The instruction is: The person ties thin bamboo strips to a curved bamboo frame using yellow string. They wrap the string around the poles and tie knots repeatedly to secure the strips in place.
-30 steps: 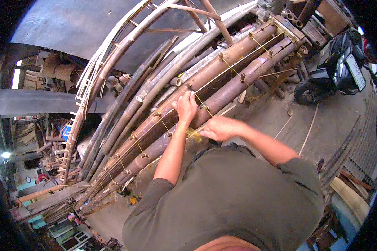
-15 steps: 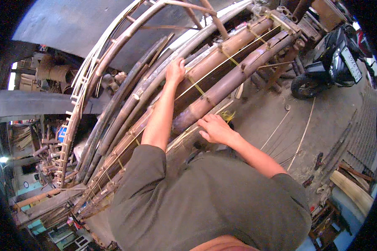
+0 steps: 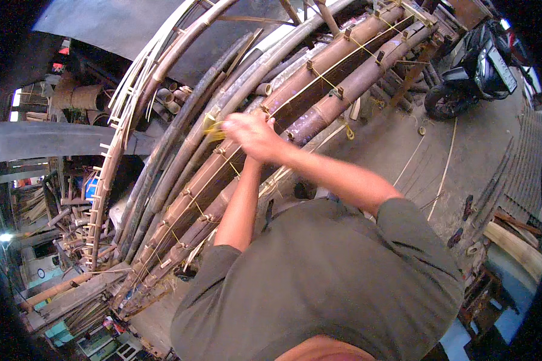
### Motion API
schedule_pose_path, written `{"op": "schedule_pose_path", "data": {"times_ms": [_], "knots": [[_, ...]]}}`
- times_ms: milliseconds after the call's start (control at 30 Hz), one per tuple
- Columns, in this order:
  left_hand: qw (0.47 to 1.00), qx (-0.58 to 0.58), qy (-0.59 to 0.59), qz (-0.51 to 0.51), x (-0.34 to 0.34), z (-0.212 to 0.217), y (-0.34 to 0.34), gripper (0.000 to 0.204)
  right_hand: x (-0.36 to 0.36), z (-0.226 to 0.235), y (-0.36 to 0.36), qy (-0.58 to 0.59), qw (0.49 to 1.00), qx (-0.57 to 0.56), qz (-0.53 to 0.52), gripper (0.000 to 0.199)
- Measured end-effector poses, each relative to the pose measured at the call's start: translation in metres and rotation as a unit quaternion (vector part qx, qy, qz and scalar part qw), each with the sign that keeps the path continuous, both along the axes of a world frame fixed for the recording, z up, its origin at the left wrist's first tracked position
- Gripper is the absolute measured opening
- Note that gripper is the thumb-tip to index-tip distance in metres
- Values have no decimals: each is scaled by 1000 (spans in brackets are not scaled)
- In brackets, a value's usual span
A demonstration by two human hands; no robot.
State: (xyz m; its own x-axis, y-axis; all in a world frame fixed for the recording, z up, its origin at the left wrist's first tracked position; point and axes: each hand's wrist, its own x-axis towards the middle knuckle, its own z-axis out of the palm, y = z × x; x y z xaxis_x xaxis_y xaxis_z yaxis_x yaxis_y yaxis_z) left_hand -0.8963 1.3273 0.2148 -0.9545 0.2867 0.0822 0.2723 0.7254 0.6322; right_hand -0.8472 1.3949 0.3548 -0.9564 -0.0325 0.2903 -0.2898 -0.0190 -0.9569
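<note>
Currently the right hand (image 3: 254, 133) overlaps the left hand (image 3: 271, 123) over the pegged poles (image 3: 325, 109); whether either grips anything, I cannot tell. A blurred yellow strand (image 3: 211, 127) shows beside the right hand. Beyond lie grey poles (image 3: 277, 56), then open-ended tubes (image 3: 165, 95), their insides too dark to read.

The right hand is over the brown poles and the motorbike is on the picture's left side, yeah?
Nope, the motorbike is on the picture's right side, as the head view shows. The right hand is over the brown poles.
</note>
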Motion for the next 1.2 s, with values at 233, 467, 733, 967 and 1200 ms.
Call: {"op": "schedule_pose_path", "data": {"times_ms": [233, 467, 733, 967, 1200], "knots": [[997, -11, -71, 5, 9, 66, 25, 25, -142, -115, 87, -111, 819, 558, 75, 67], [999, -4, 35, 28, 9, 44, 1, 22, 49, 12, 112, -42, 915, 176, 362, 39], [965, 263, -15, 9, -42, 94, 24, 21, 88, -97, 85, -113, 914, 339, 193, 36], [994, -75, 32, 66, -116, 1, 3, 34, 105, -89, 28, -4, 727, 661, 185, 39], [994, -51, 89, 46, -56, 69, -108, 33, 140, -116, -51, -141, 942, 189, 240, 36]]}}
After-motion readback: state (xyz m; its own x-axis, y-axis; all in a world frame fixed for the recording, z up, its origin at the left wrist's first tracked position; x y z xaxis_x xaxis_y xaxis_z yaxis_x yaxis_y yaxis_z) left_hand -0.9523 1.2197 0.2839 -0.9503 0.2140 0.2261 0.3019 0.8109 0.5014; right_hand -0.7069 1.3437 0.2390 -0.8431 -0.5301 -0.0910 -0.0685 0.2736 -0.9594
